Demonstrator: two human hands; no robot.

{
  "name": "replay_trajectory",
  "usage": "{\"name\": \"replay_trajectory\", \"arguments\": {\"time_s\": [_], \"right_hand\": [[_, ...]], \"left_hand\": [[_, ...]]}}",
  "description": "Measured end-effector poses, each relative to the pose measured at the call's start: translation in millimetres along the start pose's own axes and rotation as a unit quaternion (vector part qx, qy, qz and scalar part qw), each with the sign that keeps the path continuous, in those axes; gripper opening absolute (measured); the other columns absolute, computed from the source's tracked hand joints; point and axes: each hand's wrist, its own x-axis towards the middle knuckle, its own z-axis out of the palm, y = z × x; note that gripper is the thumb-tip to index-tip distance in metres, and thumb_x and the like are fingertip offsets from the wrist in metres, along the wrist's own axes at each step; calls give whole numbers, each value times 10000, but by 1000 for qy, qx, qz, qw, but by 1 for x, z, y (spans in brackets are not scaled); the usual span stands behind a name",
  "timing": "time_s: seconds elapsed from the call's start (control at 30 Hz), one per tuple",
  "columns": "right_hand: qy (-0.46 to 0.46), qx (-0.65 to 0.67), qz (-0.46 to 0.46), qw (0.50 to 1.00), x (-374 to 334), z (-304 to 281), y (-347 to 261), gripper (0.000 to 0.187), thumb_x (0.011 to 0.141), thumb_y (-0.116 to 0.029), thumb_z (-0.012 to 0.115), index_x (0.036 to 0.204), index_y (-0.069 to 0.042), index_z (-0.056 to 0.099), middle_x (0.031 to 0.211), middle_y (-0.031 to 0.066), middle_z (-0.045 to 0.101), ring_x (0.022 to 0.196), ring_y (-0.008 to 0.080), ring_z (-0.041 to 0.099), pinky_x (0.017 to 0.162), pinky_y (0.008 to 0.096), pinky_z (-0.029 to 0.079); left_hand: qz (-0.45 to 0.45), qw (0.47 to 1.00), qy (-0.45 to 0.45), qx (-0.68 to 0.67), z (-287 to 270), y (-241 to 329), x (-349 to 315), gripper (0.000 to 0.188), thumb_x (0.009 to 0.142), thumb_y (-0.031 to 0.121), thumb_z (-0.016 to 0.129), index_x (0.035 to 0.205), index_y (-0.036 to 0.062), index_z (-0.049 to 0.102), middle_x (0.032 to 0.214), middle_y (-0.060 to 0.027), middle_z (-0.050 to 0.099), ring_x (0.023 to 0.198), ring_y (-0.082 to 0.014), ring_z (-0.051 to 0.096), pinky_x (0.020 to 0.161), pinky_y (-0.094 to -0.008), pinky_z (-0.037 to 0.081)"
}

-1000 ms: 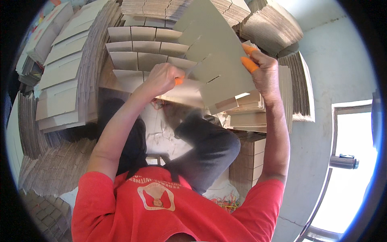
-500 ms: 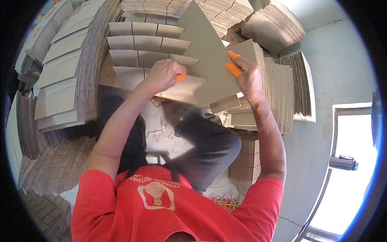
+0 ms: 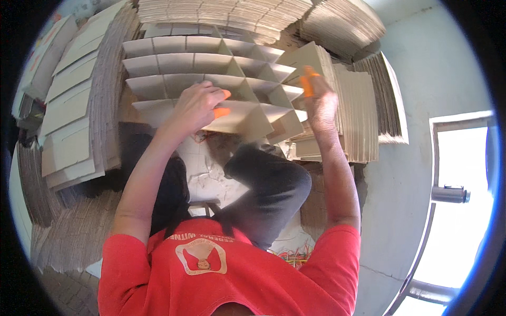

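A grey cardboard divider grid [image 3: 179, 81] made of slotted strips stands in front of me, its long strips crossed by several short ones. At its near long strip is my left hand [image 3: 195, 107], with orange covers on the thumb and a finger. Those two are apart beside the strip's top edge. A cross strip [image 3: 252, 97] sits in the long strips towards the right. My right hand [image 3: 321, 100], also in orange finger covers, is just beyond the grid's right end, beside a stack of cardboard sheets [image 3: 358, 110]. Its fingers are stretched out and blurred.
Tall stacks of slotted cardboard [image 3: 68, 110] line the left side. More piles lie across the back [image 3: 226, 13] and at the back right [image 3: 345, 26]. A pale wall [image 3: 411, 73] and a bright window [image 3: 458, 221] are on the right. My knees are below the grid.
The raised sheet in my right hand has gone down into the long strips and now crosses them. My right hand has come off it, and my left fingers have spread. The view has shifted slightly.
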Motion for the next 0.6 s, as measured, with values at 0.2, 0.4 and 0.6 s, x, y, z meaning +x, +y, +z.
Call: {"name": "replay_trajectory", "arguments": {"time_s": [0.2, 0.4, 0.6], "right_hand": [[-113, -231, 180, 949, -49, 5, 98, 533, 821, -353, 752, 1201, -37, 551, 1144, 186, 577, 1119, 356, 544, 853, 462, 507], [-24, -135, 215, 967, -54, 12, 126, 442, 824, -303, 755, 1132, -27, 600, 966, 226, 668, 950, 401, 641, 779, 499, 514], [50, -105, 307, 945, -52, 7, 103, 234, 869, -251, 703, 938, -31, 663, 889, 197, 708, 868, 410, 668, 752, 510, 501]], "left_hand": [[-32, 997, 69, 34, -21, 10, -24, 506, 746, 139, 780, 1223, 48, 638, 1173, -144, 658, 1093, -327, 603, 933, -420, 490], [-61, 994, 74, 50, -25, 5, -33, 474, 752, 124, 785, 1200, 45, 653, 1142, -141, 670, 1056, -316, 610, 906, -412, 501], [-83, 991, 82, 58, -27, 1, -36, 452, 762, 139, 787, 1185, 44, 662, 1136, -142, 673, 1044, -314, 610, 898, -414, 497]]}}
